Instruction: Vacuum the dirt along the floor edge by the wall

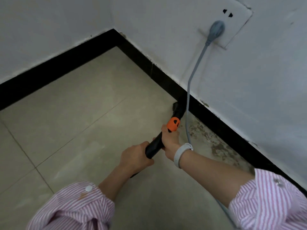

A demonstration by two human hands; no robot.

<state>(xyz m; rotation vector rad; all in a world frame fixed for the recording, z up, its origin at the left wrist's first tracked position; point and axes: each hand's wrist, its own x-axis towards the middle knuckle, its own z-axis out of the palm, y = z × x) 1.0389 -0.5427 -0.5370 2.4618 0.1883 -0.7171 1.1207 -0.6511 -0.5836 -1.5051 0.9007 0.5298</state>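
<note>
Black vacuum tube [153, 146] slanting down to the floor edge, nozzle [179, 107] touching the black skirting [216, 120] beside a dirt patch [214, 141]; gripped low by right hand [170, 140] near the orange collar [173, 124], higher by left hand [135, 157]; grey cord [191, 83] hanging from wall socket [232, 22]

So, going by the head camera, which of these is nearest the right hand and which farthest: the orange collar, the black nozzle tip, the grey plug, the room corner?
From the right hand:
1. Orange collar, right at its fingers.
2. Black nozzle tip, ahead at the skirting.
3. Grey plug, up on the right wall.
4. Room corner, far left; too close to the plug to rank firmly.
</note>
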